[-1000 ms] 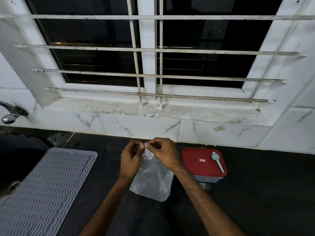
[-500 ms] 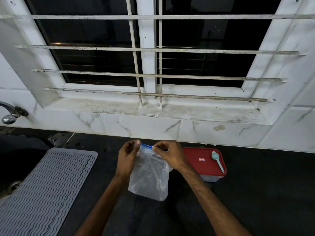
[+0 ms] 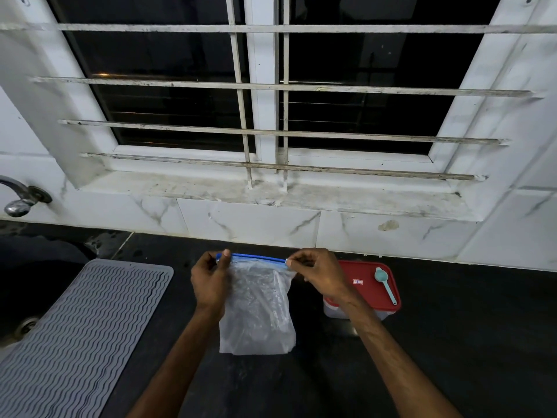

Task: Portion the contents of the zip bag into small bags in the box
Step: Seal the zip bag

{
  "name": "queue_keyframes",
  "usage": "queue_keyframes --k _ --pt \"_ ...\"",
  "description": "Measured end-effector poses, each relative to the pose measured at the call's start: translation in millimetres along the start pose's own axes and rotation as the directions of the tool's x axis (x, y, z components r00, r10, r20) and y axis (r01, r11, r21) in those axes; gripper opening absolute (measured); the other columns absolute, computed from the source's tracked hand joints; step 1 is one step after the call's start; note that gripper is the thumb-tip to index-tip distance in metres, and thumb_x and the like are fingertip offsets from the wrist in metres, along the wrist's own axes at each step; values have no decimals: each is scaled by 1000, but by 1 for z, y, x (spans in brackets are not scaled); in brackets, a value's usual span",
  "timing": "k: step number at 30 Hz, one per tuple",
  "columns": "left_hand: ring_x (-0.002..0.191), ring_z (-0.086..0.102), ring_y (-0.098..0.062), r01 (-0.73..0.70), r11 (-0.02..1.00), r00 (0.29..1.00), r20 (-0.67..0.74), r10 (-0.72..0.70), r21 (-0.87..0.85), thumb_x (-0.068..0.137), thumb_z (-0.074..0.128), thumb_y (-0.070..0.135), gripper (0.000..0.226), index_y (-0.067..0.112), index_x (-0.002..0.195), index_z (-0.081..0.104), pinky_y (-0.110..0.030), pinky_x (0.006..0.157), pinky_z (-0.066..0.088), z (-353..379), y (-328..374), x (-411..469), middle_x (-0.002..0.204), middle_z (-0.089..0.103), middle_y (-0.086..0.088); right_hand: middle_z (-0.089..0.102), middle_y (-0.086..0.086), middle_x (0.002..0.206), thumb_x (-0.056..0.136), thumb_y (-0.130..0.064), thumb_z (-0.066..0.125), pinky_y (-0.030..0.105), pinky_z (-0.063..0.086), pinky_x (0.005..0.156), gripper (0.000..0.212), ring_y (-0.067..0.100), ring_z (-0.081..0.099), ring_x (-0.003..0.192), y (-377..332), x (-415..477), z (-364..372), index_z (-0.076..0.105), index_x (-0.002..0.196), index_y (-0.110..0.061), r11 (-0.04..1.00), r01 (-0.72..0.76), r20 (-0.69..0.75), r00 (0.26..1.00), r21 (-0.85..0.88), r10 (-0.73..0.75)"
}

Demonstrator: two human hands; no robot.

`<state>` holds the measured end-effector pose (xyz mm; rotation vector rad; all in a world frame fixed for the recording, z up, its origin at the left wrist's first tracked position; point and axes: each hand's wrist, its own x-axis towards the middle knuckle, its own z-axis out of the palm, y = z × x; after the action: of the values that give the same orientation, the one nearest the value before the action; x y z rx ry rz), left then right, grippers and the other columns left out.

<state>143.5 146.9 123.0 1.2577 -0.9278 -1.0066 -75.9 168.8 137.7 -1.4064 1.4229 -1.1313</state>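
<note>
Hands hold the clear plastic zip bag upright above the dark counter, its blue zip strip running left to right between them. The left hand pinches the strip's left end, the right hand its right end, each grip closed on the strip; the bag hangs down below both. Just right of the right hand stands the red-lidded clear plastic box with a small teal spoon lying on its lid, so the right hand is nearer to it. Whether the zip is sealed or parted cannot be told, the contents are hard to make out, and the small bags are hidden.
</note>
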Motion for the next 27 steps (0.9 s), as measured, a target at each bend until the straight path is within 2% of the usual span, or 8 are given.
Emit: queue_keyframes --k 5,7,11,13,16,19,23,27 --pt "57 47 -13 92 994 986 -130 -100 -66 92 66 23 21 13 75 57 -28 53 43 1 -9 8 61 51 -1 74 9 95 90 -27 68 29 53 57 19 20 71 71 -1 -7 9 67 106 -19 965 -166 -29 984 203 176" --pt "53 48 -13 168 977 959 -210 -192 -128 93 64 21 22 13 74 55 -29 52 45 0 -12 13 61 50 -3 73 3 101 89 -35 68 25 54 63 30 13 70 80 3 -15 15 62 115 -22 917 -293 38 955 270 294" --pt "68 53 -20 225 954 894 -348 -283 -198 93 63 23 24 17 71 54 -37 67 48 -11 -19 23 69 53 -3 73 -3 105 85 -47 69 30 57 77 39 11 70 95 20 -34 19 63 115 -24 891 -436 272 879 125 392" --pt "73 54 -19 238 946 878 -369 -307 -220 94 62 22 21 16 75 55 -37 73 48 -19 -24 24 73 55 -2 75 0 97 88 -37 68 31 57 77 29 14 72 87 26 -39 20 66 110 -19 905 -412 267 889 106 373" --pt "82 57 -21 245 953 921 -264 -286 -179 95 60 29 23 9 85 60 -40 81 47 -25 -28 21 83 60 -8 74 7 83 90 -25 68 31 56 66 14 14 69 68 26 -35 20 69 96 -13 939 -311 88 950 149 300" --pt "99 60 -23 103 969 984 -164 -67 225 95 52 49 43 10 108 64 -41 89 48 -34 -25 18 105 65 -9 73 10 78 89 -21 69 27 54 58 14 13 65 61 23 -26 15 71 93 -8 985 -173 99 980 -7 172" --pt "104 60 -19 -257 704 963 118 241 662 90 46 63 47 23 110 65 -37 89 47 -37 -10 24 115 64 -2 64 0 62 83 -27 74 35 51 59 21 9 58 58 23 -16 1 65 72 -12 964 -29 206 975 -266 86" --pt "119 56 -15 -134 877 906 416 -80 461 83 58 62 58 27 129 53 -29 93 45 -25 -2 24 130 58 2 53 -14 58 79 -26 77 28 43 61 30 1 48 58 20 -11 -3 54 59 -25 938 55 245 969 -342 32"
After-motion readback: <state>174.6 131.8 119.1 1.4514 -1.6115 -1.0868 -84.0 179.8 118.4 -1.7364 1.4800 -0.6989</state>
